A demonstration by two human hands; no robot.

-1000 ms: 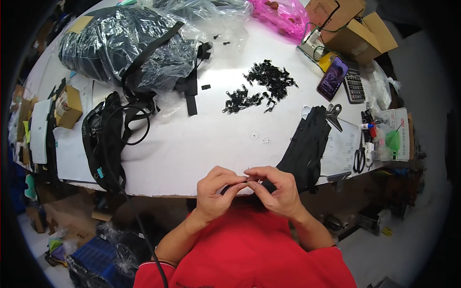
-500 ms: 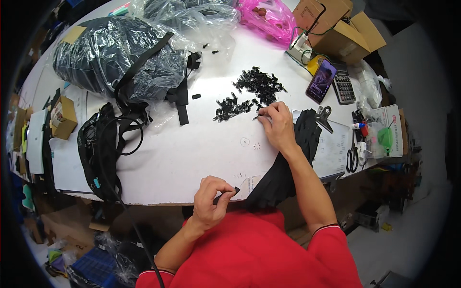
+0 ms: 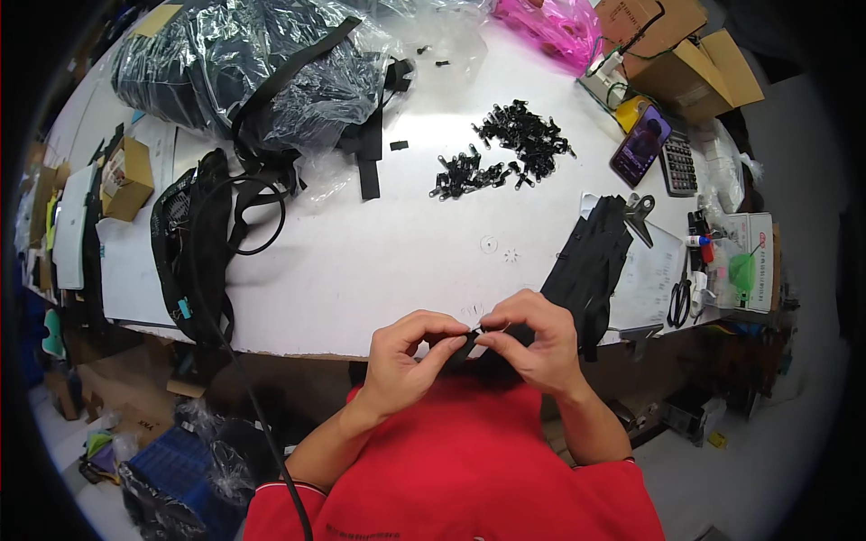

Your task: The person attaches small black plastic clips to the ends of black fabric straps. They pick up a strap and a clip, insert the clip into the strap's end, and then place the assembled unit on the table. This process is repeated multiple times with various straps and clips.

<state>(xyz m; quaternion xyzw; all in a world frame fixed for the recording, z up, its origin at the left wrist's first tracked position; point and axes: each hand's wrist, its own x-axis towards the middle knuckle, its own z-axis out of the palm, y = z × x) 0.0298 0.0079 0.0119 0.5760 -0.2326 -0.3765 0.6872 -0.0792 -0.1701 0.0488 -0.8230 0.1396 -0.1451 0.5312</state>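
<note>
My left hand (image 3: 408, 361) and my right hand (image 3: 538, 343) meet at the table's front edge, fingertips almost touching. Pinched between my left thumb and forefinger is the end of a black zipper tape (image 3: 463, 350), which hangs toward my lap. A small black zipper slider sits in my right thumb and forefinger against that end, mostly hidden by the fingertips. To the right, a bundle of long black zipper tapes (image 3: 591, 261) lies over the table edge. Farther off are a large heap of black zipper sliders (image 3: 532, 142) and a smaller heap (image 3: 462, 171).
A plastic-wrapped dark bundle (image 3: 244, 77) fills the far left, with a black mesh bag (image 3: 191, 243) nearer. At right lie a phone (image 3: 641, 146), a calculator (image 3: 679, 165), a bulldog clip (image 3: 640, 216) and scissors (image 3: 680, 299). An open carton (image 3: 699, 77) stands behind them.
My right hand has come back from the slider heap to the front edge, beside my left hand, bringing a small black slider. My left hand still pinches the tape end. The view has shifted.
</note>
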